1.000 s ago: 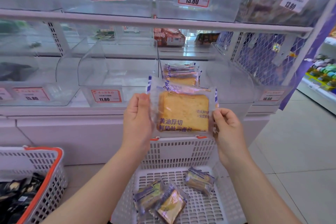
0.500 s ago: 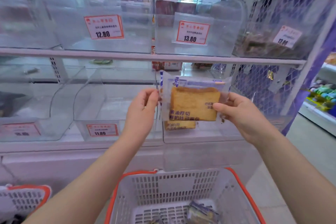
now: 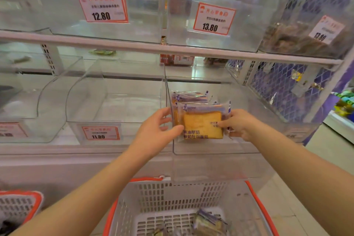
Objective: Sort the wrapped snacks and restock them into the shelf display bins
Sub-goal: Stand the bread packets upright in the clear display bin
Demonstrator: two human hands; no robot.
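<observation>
While the left hand [image 3: 159, 132] and right hand [image 3: 238, 123] pinch the side seams of the clear-wrapped yellow toast slice [image 3: 203, 124] inside the transparent plastic shelf bin [image 3: 216, 163], it probably handles light, soft, crushable, its film slippery, so edges suit best.

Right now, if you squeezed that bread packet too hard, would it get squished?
Probably. The bread packet shows a thick soft-looking slice inside thin clear wrap, so a tight grip would likely dent it. The wrap looks glossy and crinkly, so it may slide; the left hand and right hand hold it by its edges. It seems light.
</observation>
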